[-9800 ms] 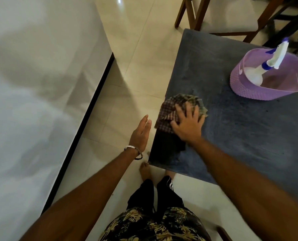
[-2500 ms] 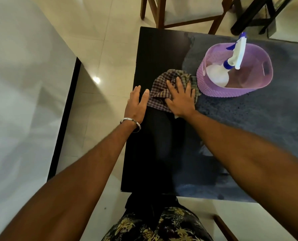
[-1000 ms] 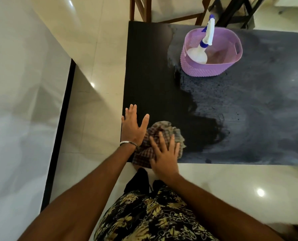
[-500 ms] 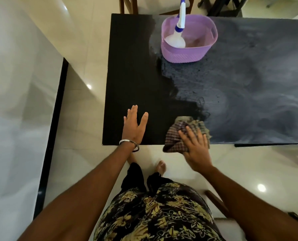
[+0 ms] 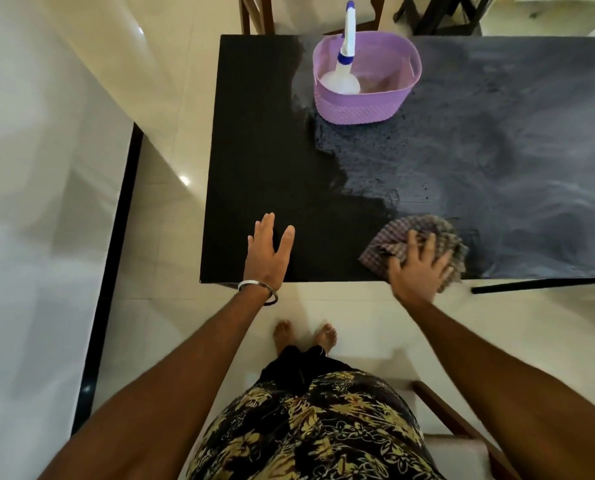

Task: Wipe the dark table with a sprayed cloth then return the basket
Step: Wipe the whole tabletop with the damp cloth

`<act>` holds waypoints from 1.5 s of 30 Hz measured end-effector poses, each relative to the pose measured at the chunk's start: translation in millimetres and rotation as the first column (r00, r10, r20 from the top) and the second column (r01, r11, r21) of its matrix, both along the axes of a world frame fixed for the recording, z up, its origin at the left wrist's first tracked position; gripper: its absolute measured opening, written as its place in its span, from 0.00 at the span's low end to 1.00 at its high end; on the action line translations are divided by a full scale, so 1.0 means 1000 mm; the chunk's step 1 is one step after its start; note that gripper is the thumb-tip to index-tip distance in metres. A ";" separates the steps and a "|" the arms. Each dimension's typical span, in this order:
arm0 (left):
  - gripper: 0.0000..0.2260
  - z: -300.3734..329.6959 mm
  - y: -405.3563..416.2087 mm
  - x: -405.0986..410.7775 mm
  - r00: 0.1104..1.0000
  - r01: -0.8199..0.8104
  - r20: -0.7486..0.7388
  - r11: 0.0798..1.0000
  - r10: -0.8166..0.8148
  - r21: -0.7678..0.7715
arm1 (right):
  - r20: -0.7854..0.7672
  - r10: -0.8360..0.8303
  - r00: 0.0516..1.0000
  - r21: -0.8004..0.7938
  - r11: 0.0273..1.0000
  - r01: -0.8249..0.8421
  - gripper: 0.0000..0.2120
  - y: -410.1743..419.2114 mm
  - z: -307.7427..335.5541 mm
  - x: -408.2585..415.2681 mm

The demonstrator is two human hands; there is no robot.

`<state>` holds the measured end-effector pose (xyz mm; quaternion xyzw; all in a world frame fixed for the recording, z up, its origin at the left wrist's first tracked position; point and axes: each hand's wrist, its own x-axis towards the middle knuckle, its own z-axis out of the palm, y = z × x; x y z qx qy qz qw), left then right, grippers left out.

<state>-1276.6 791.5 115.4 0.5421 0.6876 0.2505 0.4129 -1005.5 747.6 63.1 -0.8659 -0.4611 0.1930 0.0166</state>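
Both arms reach forward from the body, toward twelve o'clock. The left hand (image 5: 267, 252) lies flat, palm down, fingers (image 5: 266, 225) straight and held close together, the thumb splayed out toward one o'clock; a metal bangle (image 5: 257, 285) rings the wrist. The right hand (image 5: 419, 268) sits off at about three o'clock of the left, well apart from it, also palm down, its fingers (image 5: 429, 244) spread wide and pressing downward (their outlines are blurred). Both forearms are bare. Two bare feet (image 5: 304, 336) stand side by side below, between the arms.
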 end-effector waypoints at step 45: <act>0.27 0.001 0.084 0.190 0.987 0.018 -0.161 0.999 -0.023 -0.035 | -0.079 0.848 0.524 -0.033 0.523 -0.851 0.40 0.087 0.009 0.030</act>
